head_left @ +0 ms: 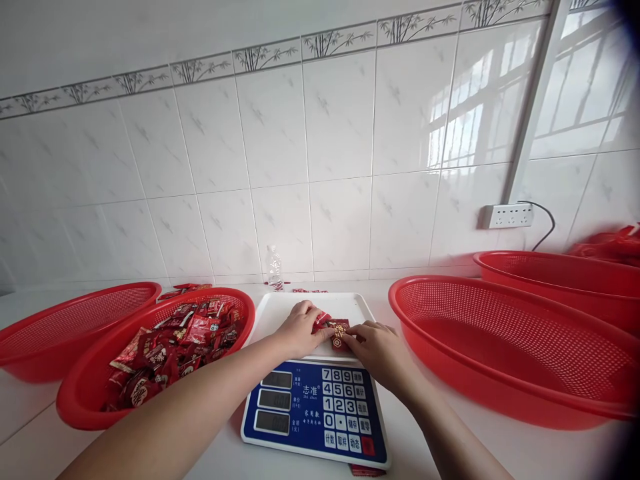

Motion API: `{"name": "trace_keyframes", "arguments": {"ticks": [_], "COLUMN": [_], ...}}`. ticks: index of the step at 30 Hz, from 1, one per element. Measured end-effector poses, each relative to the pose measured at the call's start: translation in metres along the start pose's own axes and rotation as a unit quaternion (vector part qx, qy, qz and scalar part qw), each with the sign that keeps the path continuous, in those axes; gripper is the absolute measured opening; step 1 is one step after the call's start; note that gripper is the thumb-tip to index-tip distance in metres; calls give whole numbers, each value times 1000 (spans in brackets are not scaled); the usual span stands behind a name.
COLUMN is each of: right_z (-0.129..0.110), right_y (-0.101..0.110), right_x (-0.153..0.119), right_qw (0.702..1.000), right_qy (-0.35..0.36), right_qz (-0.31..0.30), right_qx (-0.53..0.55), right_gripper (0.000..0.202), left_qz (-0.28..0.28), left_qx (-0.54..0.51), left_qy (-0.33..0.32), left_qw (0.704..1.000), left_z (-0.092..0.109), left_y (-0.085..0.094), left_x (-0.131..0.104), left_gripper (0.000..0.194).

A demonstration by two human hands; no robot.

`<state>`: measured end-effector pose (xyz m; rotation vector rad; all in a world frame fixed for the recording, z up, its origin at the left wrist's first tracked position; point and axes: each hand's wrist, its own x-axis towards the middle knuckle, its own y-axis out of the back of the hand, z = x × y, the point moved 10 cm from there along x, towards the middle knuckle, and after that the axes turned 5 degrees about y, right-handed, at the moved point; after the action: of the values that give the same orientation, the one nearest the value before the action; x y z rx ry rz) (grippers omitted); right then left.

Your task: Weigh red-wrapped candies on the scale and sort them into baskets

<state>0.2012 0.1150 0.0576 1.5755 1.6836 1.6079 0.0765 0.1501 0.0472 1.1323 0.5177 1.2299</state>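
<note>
Over the white pan (270,317) of a digital scale, both of my hands meet at small red packets. My left hand (300,330) is closed around a red packet, its thumb at the edge of a dark red packet with gold print (340,332). From the other side my right hand (377,345) pinches that gold-printed packet between thumb and fingers. The scale's blue keypad panel (313,407) faces me, its displays too dim to read. Left of the scale, a red basket (70,400) holds many red snack packets (175,343).
Another red basket (30,363) stands far left. On the right are a large red basket (480,400) and one behind it (545,267). A clear bottle (273,267) stands by the tiled wall, below and left of a power strip (509,216). Red bags (610,245) lie far right.
</note>
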Motion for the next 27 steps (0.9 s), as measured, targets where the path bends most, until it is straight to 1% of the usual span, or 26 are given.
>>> {"name": "trace_keyframes", "arguments": {"ticks": [2,5,9,12,14,17,21,27], "right_z": [0,-4,-9,-5,-4,-4,-4,-6], "right_y": [1,1,-1,-4,-5,-6,-6,-9], "right_x": [0,0,0,1,1,1,0,0], "right_qw": [1000,999,993,990,989,988,991,993], "right_qy": [-4,5,32,27,29,33,34,38], "right_qz": [6,11,22,27,28,29,25,16], "right_qx": [-2,41,111,133,143,148,130,108], "right_gripper": [33,32,33,35,35,35,35,35], "left_qz": [0,-12,-45,-69,-82,-99,-121,-141], "left_qx": [5,11,30,50,61,74,86,86], "left_qy": [4,17,27,22,20,26,44,68], "left_qw": [1000,1000,998,996,995,992,988,984], "left_z": [0,0,4,8,6,0,-8,-11], "left_y": [0,-4,-8,-9,-9,-10,-15,-19], "left_x": [0,0,-1,-3,-4,-4,-4,-6], "left_gripper": [48,54,60,59,59,61,75,83]}}
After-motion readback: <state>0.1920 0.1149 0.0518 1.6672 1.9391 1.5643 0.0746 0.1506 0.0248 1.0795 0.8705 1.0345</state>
